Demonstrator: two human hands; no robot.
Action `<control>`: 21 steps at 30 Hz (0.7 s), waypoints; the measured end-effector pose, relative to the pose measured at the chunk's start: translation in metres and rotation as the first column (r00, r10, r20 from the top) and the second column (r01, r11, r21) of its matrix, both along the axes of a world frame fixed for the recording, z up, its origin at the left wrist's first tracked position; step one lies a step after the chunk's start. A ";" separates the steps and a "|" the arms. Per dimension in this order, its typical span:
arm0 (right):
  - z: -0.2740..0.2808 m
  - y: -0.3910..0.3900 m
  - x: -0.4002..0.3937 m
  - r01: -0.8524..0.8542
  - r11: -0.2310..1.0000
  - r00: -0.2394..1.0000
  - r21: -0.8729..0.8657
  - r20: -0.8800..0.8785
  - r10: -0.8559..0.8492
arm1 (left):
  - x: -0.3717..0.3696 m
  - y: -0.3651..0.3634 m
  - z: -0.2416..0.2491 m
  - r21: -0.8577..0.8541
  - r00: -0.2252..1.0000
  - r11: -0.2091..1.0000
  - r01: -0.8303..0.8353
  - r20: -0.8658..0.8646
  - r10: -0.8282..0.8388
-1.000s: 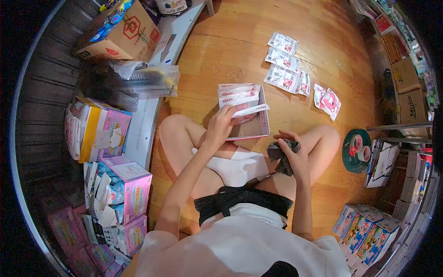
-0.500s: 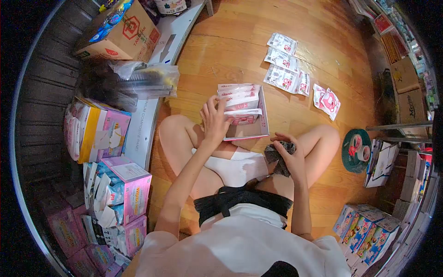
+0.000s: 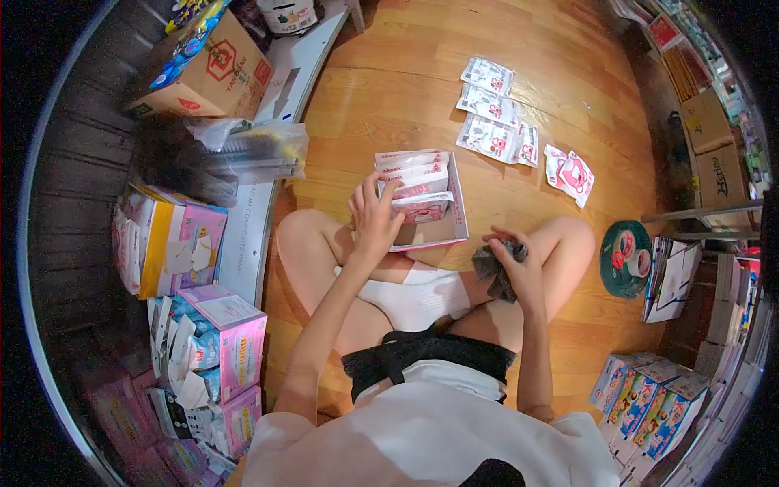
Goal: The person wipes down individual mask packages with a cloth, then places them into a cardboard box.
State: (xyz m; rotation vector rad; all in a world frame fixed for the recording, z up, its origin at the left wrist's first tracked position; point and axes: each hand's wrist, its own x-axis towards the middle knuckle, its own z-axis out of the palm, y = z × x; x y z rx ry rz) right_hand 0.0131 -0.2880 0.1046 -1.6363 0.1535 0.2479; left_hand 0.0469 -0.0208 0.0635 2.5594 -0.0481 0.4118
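Note:
In front of my crossed legs, a white-and-pink open box (image 3: 459, 203) stands on the floor with several mask packets (image 3: 423, 188) upright inside. My left hand (image 3: 372, 217) curls over the box's left side, its fingertips against the rim and packet edges. Which of these the fingers press on is partly hidden. My right hand (image 3: 524, 272) is closed around a crumpled dark grey cloth (image 3: 493, 268), raised just above my right thigh. Beyond the box lie several flat white packets (image 3: 491, 134) overlapping in a row, and a single white-and-pink packet (image 3: 570, 175).
A low shelf (image 3: 235, 223) along the left holds a cardboard carton (image 3: 219, 69) and plastic-wrapped goods (image 3: 260, 146). Pink boxes (image 3: 242, 345) are stacked at lower left. On the right are tape rolls on a green round object (image 3: 614, 272), and colourful boxes (image 3: 649, 406).
My right hand has lifted the grey cloth slightly and shifted right, away from my lap. My left hand stays at the box's left side. The whole view has shifted slightly.

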 end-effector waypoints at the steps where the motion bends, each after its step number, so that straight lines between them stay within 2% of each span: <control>1: -0.005 -0.008 0.009 0.032 0.996 0.999 -0.086 0.027 -0.030 | -0.003 0.000 0.002 -0.023 1.000 1.000 -0.004 -0.001 0.004; 4: -0.037 -0.036 0.057 0.174 0.984 0.982 -0.028 0.077 -0.172 | -0.022 0.002 0.014 -0.070 0.999 0.997 -0.045 -0.004 0.045; 6: -0.064 -0.050 0.104 0.292 0.922 0.933 -0.254 0.288 -0.217 | -0.041 0.004 0.020 -0.079 0.995 0.992 -0.097 -0.020 0.096; 8: -0.073 -0.051 0.142 0.299 0.904 0.945 -0.306 0.229 -0.235 | -0.063 0.007 0.024 -0.072 0.985 0.983 -0.166 -0.052 0.163; 10: -0.131 -0.063 0.186 0.264 0.856 0.961 -0.445 0.202 -0.191 | -0.087 0.010 0.029 -0.060 0.969 0.973 -0.224 -0.120 0.215; 13: -0.153 -0.046 0.204 0.330 0.788 0.930 -0.520 0.324 -0.175 | -0.113 0.023 0.027 -0.056 0.952 0.957 -0.283 -0.136 0.273; 16: -0.152 -0.043 0.206 0.318 0.919 0.948 -0.235 0.056 -0.314 | -0.124 0.036 0.020 -0.169 0.943 0.928 -0.331 -0.104 0.318; 17: -0.150 -0.046 0.205 0.314 0.943 0.949 -0.112 -0.004 -0.316 | -0.126 0.039 0.019 -0.224 0.938 0.911 -0.345 -0.095 0.332; 19: -0.134 -0.051 0.201 0.310 0.941 0.948 0.136 -0.114 -0.296 | -0.124 0.040 0.028 -0.226 0.939 0.911 -0.345 -0.093 0.333; 20: -0.126 -0.053 0.196 0.302 0.935 0.952 0.188 -0.102 -0.287 | -0.121 0.039 0.032 -0.231 0.938 0.909 -0.347 -0.090 0.335; 21: -0.084 -0.044 0.176 0.289 0.927 0.957 0.237 -0.090 -0.276 | -0.117 0.038 0.035 -0.263 0.946 0.909 -0.324 -0.087 0.313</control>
